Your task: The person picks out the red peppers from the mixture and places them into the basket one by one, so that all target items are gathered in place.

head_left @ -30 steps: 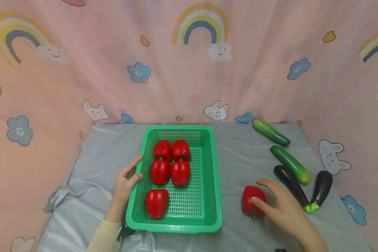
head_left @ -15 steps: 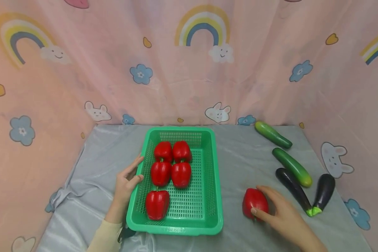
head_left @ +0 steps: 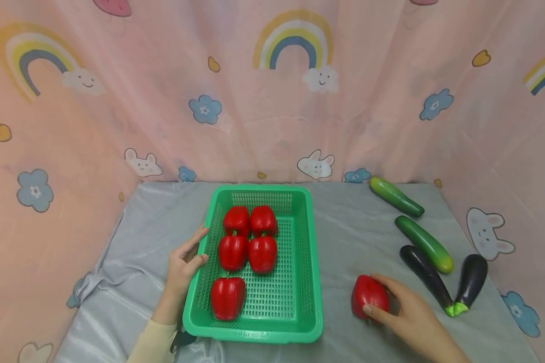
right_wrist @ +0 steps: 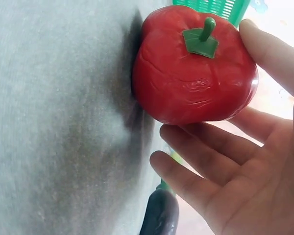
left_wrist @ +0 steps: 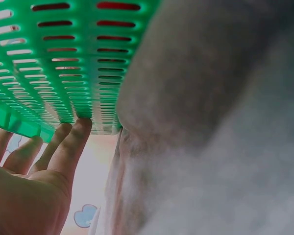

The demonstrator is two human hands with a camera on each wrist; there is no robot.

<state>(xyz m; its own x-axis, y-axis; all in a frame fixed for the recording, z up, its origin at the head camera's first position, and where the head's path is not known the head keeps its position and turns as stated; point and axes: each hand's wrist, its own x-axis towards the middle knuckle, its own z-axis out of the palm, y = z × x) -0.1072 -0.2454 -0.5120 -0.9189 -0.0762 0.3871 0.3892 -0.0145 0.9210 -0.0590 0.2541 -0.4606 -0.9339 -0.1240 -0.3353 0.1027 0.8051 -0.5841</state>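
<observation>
In the head view a green perforated basket (head_left: 317,262) stands on the grey cloth with several red bell peppers (head_left: 263,254) inside, one (head_left: 227,298) set apart near its front left. My left hand (head_left: 181,264) touches the basket's left side from outside, thumb at the rim. The left wrist view shows that hand's (left_wrist: 44,181) extended fingers against the slotted wall. To the basket's right, my right hand (head_left: 406,312) holds another red bell pepper (head_left: 369,296) between thumb and fingers. In the right wrist view, this pepper's (right_wrist: 196,83) green stem faces the camera; it is low, at the cloth.
Two green zucchini (head_left: 424,244) (head_left: 396,196) lie at the back right. Two dark eggplants (head_left: 427,277) (head_left: 472,280) lie nearer, beyond my right hand, their green ends meeting. A pink patterned curtain (head_left: 272,136) hangs behind and along both sides of the grey cloth (head_left: 340,227).
My right thumb has shifted from the pepper's top toward its stem end, and the pepper has turned slightly. The left hand stays at the basket. The whole head view has shifted slightly.
</observation>
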